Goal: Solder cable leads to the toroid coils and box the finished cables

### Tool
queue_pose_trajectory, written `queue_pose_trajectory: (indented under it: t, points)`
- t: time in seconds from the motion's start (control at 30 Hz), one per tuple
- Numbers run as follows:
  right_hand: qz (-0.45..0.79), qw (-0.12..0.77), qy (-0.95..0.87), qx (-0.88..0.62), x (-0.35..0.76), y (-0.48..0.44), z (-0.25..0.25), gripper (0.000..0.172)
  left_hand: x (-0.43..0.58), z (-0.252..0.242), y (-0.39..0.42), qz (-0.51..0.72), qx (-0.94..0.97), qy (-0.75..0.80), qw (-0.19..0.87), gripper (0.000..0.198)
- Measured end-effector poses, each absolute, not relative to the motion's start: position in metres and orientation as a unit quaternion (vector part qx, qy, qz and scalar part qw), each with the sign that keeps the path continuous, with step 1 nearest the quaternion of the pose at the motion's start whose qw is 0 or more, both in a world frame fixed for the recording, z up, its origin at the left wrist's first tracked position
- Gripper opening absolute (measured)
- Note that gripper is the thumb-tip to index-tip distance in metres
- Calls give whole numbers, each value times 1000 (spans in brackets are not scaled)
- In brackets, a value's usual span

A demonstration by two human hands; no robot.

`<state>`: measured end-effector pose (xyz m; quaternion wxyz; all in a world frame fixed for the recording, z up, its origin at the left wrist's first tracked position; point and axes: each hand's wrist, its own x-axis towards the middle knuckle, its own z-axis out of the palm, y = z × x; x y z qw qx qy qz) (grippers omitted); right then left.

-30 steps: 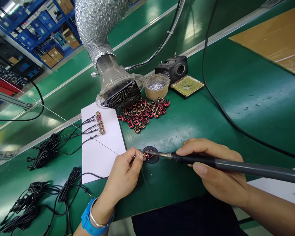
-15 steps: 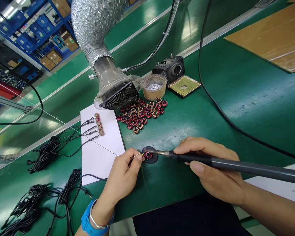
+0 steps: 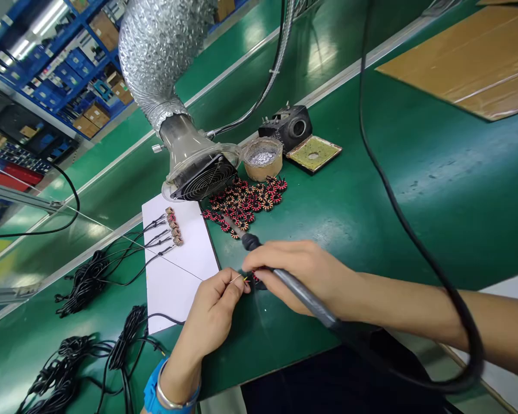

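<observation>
My left hand (image 3: 211, 313) pinches a thin solder wire (image 3: 237, 279), its end beside a small red coil on a dark round pad (image 3: 255, 280) on the green bench. My right hand (image 3: 300, 273) is closed around a black soldering iron (image 3: 285, 282). It has swung over the pad, and the iron's tip (image 3: 233, 225) points away toward a pile of red and orange coils (image 3: 246, 204). My fingers hide most of the pad. The iron's cable loops off to the right.
A fume duct with a fan grille (image 3: 205, 181) hangs over the bench behind the coils. Next to it stand a solder pot (image 3: 262, 156), a black iron stand (image 3: 290, 125) and a sponge tray (image 3: 313, 153). White paper (image 3: 176, 270) holds wired coils (image 3: 172, 226); black cable bundles (image 3: 86, 276) lie left.
My right hand has moved left over the pad and turned the iron, so its tip lifted off the coil and now points toward the coil pile. My left hand stays put.
</observation>
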<state>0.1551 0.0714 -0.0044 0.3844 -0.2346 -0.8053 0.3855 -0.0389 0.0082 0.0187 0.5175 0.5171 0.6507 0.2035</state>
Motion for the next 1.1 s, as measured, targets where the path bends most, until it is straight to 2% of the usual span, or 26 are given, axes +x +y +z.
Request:
queue_pose_trajectory:
  t: [0.1, 0.2, 0.5, 0.63, 0.83, 1.0, 1.1]
  points:
    - [394, 293, -844, -215, 146, 80, -3, 21, -41, 16, 7, 214, 506, 645, 531, 35]
    - [404, 264, -852, -206, 142, 82, -2, 21, -42, 14, 7, 227, 508, 634, 537, 34]
    - [405, 261, -852, -203, 143, 82, -3, 26, -39, 20, 7, 192, 539, 637, 516, 36]
    - [409, 305, -834, -212, 143, 82, -3, 29, -36, 25, 8, 174, 547, 643, 507, 32]
    - [425, 345, -818, -178, 138, 77, -11, 22, -31, 27, 7, 175, 583, 625, 490, 29]
    - [354, 347, -846, -197, 142, 73, -13, 25, -32, 30, 6, 177, 575, 623, 500, 27]
    - [298, 317, -879, -196, 146, 70, -9, 29, -34, 31, 6, 188, 566, 600, 533, 25]
